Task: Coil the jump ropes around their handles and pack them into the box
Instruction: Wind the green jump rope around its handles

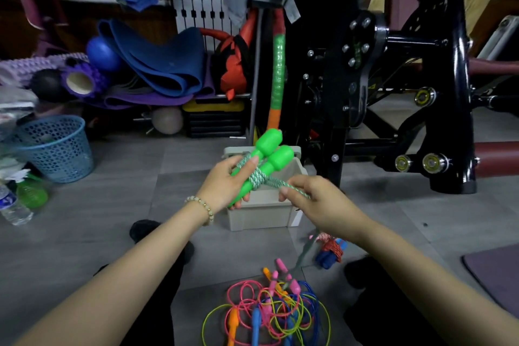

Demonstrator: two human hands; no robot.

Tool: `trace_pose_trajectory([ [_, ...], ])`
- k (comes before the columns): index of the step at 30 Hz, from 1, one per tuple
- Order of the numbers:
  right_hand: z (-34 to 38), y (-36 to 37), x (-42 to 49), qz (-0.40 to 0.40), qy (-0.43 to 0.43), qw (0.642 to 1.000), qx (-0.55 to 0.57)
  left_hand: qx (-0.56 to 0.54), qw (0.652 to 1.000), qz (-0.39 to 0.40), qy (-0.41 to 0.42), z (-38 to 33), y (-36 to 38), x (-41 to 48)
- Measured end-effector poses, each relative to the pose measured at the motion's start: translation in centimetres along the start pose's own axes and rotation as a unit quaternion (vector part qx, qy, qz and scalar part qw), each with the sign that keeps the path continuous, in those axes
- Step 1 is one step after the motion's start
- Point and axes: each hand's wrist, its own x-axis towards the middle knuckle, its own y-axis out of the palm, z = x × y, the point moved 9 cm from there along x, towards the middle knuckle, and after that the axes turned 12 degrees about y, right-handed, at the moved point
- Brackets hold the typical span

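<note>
Two green handles (262, 161) gripped side by side in left hand (224, 185) above beige box (264, 215); right hand (314, 199) pinches green-white rope (283, 184) wound round them. Tangled ropes (269, 309) on floor nr knees.

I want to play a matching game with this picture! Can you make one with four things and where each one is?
Things:
1. green handles
2. box
3. blue-handled rope
4. tangled ropes

Places:
A. in a loose heap on the floor, nearest the person
B. already wrapped up, lying on the floor right of the box
C. gripped in the left hand, while the right hand pinches their green-white rope
D. standing open on the floor, just past the hands

Pairs: 1-C, 2-D, 3-B, 4-A
</note>
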Motion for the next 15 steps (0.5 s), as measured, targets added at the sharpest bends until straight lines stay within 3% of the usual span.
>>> trace_pose_trajectory([
  [8, 2.2, -4.2, 0.3, -0.071, -0.068, 0.993, -0.072, 0.088, 0.976, 0.198, 0.027, -1.6, 4.0, -0.9],
  [12, 3.3, -5.2, -0.5, -0.13, -0.098, 0.975, -0.154, 0.1, 0.964, 0.24, 0.054, -3.3, 3.9, -0.9],
  [15, 3.0, -5.4, -0.5, -0.1, -0.083, 0.988, -0.088, 0.137, 0.949, 0.276, 0.062, -3.9, 4.2, -1.0],
])
